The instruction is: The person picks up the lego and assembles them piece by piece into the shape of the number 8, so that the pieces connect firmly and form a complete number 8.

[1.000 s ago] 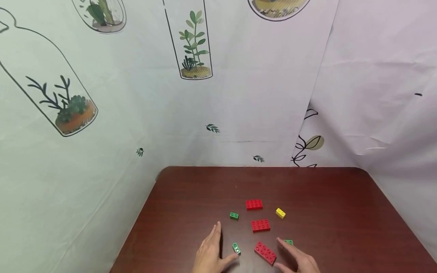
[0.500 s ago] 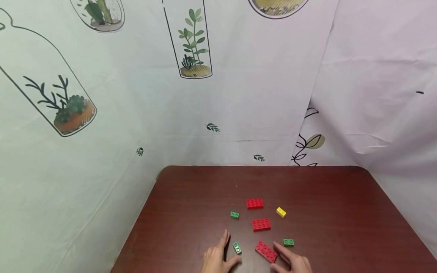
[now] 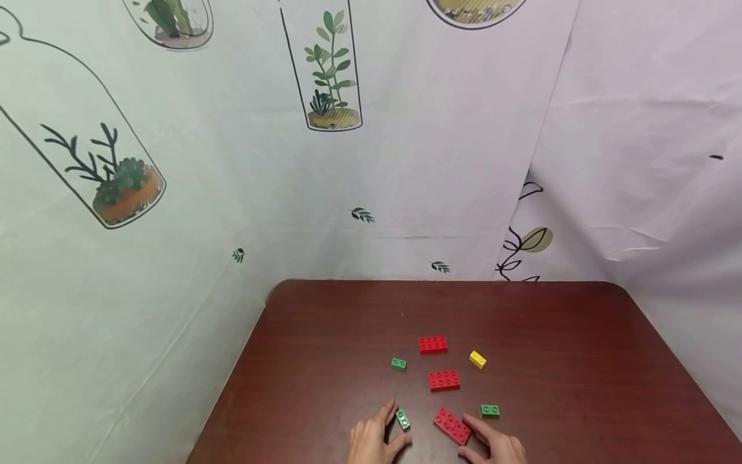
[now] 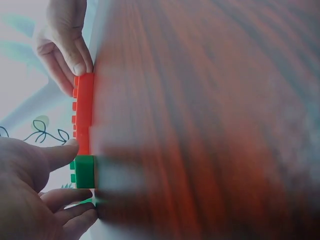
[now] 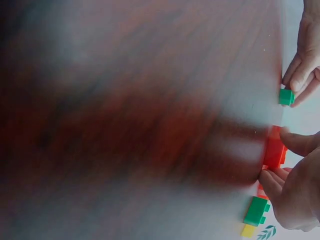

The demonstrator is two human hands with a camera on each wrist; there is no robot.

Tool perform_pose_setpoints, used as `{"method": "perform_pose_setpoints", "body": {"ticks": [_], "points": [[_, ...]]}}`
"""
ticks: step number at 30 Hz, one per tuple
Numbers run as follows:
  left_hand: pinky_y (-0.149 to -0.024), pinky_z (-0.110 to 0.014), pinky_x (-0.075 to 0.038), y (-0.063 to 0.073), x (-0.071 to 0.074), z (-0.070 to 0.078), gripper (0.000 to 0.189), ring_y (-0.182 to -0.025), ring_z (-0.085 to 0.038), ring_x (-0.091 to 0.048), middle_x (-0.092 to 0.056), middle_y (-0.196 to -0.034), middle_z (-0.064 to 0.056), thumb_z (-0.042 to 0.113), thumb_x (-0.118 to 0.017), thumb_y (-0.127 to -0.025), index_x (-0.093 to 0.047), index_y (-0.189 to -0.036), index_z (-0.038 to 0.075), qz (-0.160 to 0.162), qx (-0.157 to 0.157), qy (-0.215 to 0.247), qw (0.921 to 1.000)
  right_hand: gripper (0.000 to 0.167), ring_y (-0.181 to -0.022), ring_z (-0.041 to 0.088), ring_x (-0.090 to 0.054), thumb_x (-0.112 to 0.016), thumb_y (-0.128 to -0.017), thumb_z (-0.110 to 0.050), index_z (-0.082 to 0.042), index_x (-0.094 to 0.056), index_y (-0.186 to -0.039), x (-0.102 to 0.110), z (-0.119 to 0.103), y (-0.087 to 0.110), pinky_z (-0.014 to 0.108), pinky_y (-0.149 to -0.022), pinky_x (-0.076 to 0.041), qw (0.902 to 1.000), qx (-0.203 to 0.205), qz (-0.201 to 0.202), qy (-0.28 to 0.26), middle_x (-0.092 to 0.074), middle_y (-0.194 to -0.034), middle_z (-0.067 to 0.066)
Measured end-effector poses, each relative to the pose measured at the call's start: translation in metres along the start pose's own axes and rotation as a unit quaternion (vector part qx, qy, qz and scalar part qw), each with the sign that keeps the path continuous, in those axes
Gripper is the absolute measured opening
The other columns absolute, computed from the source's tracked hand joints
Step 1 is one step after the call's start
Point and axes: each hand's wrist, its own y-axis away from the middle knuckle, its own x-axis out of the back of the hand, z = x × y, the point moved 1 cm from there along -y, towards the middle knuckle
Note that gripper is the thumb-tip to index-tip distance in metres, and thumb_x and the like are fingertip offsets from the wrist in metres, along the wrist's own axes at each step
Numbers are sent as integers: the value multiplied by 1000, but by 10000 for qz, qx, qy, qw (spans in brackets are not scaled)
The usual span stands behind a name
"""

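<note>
In the head view a small green toy brick point(image 3: 402, 419) lies between the thumb and fingers of my left hand point(image 3: 371, 439). The left wrist view shows a slight gap between that thumb and the green brick point(image 4: 85, 171). My right hand point(image 3: 497, 443) has its thumb and fingers on the near end of a red brick point(image 3: 451, 426) lying slantwise on the table. Seen from the right wrist, the fingers and thumb pinch the red brick point(image 5: 274, 152) from two sides. Both bricks are flat on the table with studs up.
Farther back lie two more red bricks point(image 3: 444, 380), point(image 3: 433, 345), a yellow brick point(image 3: 478, 359) and a green brick point(image 3: 399, 364). Another green brick point(image 3: 489, 410) sits just beyond my right hand. The dark wooden table point(image 3: 313, 335) ends at a printed cloth backdrop point(image 3: 406, 161).
My left hand has moved right and its fingers have drawn in about the small green brick. My right hand has come left onto the red brick, uncovering the green brick behind it. The bricks stay put.
</note>
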Motion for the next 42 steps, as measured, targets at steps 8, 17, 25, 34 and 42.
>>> {"method": "perform_pose_setpoints", "body": {"ticks": [8, 17, 25, 34, 42], "points": [[-72, -49, -63, 1, -3, -1, 62, -96, -32, -78, -80, -115, 2, 35, -95, -80, -74, -128, 2, 160, -14, -58, 9999, 55, -59, -5, -52, -96, -75, -44, -18, -80, -121, -33, 47, -15, 30, -60, -57, 9993, 232, 272, 111, -80, -106, 1], [-68, -48, -62, 1, -6, -2, 53, -90, -32, -79, -81, -109, 3, 29, -95, -79, -77, -123, 7, 503, -165, -251, 9983, 53, -75, -1, -68, -95, -76, -47, -20, -81, -120, -38, 53, -17, 28, -62, -58, 9979, 589, 251, 37, -80, -104, -4], [-68, -47, -62, -2, -5, -3, 48, -88, -35, -77, -81, -109, 4, 26, -94, -80, -78, -122, 9, 691, -290, -235, 9969, 51, -85, -1, -70, -92, -82, -46, -16, -80, -122, -29, 33, -14, 27, -65, -59, 9939, 1092, 77, 114, -80, -106, 0], [-78, -50, -62, -12, 5, -1, 43, -98, -32, -77, -79, -117, 2, 22, -88, -89, -76, -129, 13, 115, -303, 270, 9991, 42, -97, 19, -77, -93, -83, -22, -14, -79, -121, 4, -9, -9, 32, -77, -63, 9932, 1099, -299, -243, -80, -110, 4], [-83, -50, -62, -20, 8, 3, 44, -105, -24, -76, -79, -119, -1, 20, -83, -95, -72, -135, 8, -531, -744, 679, 9935, 43, -102, 26, -76, -92, -82, -15, -12, -78, -123, 8, -16, -9, 41, -81, -63, 9937, 1022, -395, -239, -79, -112, 4]]}}
